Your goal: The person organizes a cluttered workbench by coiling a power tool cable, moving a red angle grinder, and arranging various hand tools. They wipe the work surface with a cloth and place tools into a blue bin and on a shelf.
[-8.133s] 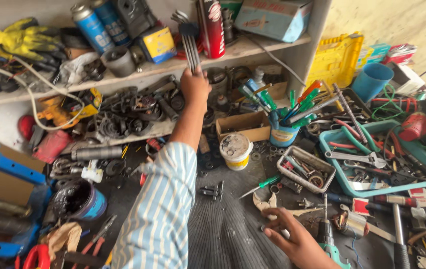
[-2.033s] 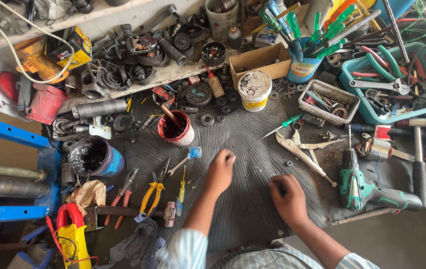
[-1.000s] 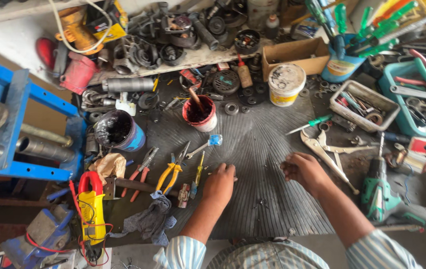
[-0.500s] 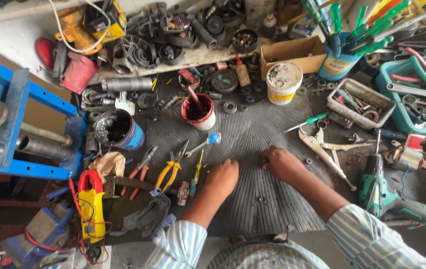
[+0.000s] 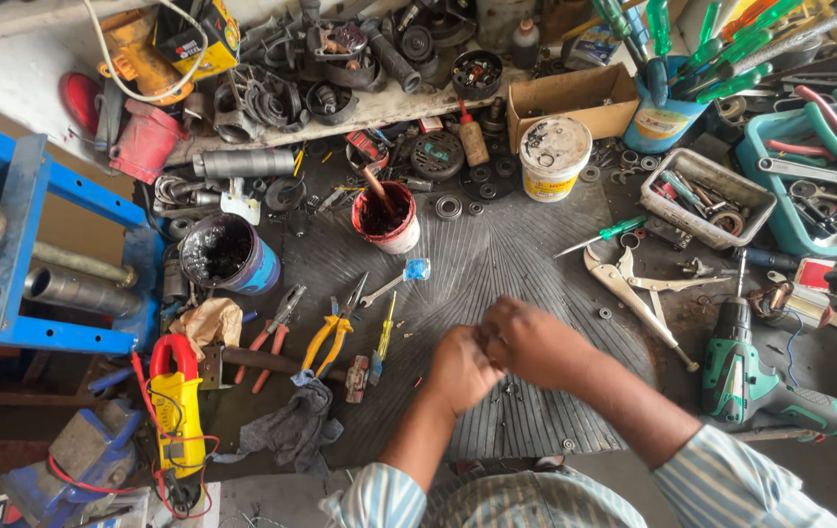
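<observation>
A cluttered workbench is seen from above, covered by a dark ribbed rubber mat [image 5: 497, 264] that fills the middle of the frame. A pale shelf [image 5: 18, 78] crowded with worn metal parts runs along the upper edge. At the left edge a blue metal frame [image 5: 18, 215] holding steel tubes is seen.

The left hand [image 5: 460, 368] and the right hand [image 5: 526, 340] are brought together just below the centre of the frame, touching, with fingers curled inward. Whether anything small is pinched between them cannot be told, since the fingertips are hidden.

Three open tins are counted: a dark blue one [image 5: 223, 254] at centre left, a red one [image 5: 385, 215] with a stick standing in it above the hands, and a white tub [image 5: 554, 158] at upper centre. Two pairs of pliers lie left of the hands, one red-handled [image 5: 272, 332], one yellow-handled [image 5: 335, 332]. One green cordless drill [image 5: 770, 391] lies at lower right, one yellow clamp meter [image 5: 176, 411] at lower left. One cardboard box [image 5: 575, 98] and one blue cup [image 5: 668, 112] of green-handled screwdrivers stand at upper right. One grey rag [image 5: 291, 430] lies near the left forearm.
</observation>
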Available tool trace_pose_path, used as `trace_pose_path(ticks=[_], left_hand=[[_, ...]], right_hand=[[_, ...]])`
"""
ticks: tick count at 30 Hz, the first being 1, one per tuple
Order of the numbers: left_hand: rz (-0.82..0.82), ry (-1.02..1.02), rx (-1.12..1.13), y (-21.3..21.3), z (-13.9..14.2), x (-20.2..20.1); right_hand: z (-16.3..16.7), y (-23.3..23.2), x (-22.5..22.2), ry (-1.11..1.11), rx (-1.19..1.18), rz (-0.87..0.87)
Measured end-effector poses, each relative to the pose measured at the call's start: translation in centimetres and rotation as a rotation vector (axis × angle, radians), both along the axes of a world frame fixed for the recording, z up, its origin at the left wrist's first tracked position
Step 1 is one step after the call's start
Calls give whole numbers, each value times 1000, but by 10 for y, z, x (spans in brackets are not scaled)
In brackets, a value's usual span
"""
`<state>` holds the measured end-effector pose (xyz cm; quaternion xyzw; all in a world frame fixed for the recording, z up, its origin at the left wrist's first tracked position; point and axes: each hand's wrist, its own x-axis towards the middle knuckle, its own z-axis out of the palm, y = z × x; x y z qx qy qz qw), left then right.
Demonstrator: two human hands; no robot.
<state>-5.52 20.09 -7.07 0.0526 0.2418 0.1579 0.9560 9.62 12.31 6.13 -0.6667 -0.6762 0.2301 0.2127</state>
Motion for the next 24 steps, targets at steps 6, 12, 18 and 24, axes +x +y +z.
trace_pose_path(ticks=[6, 12, 18, 24], left_hand=[[42, 104, 117, -17, 27, 10], [2, -87, 142, -13, 19, 23], [-1262, 405, 1263, -3, 37, 32], [-680, 963, 2077, 116, 63, 89]], right_hand=[[47, -11, -22, -121, 161, 69], [52, -34, -14, 42, 345, -147], [25, -60, 1, 281, 154, -532], [-12, -77, -6, 356, 158, -546]])
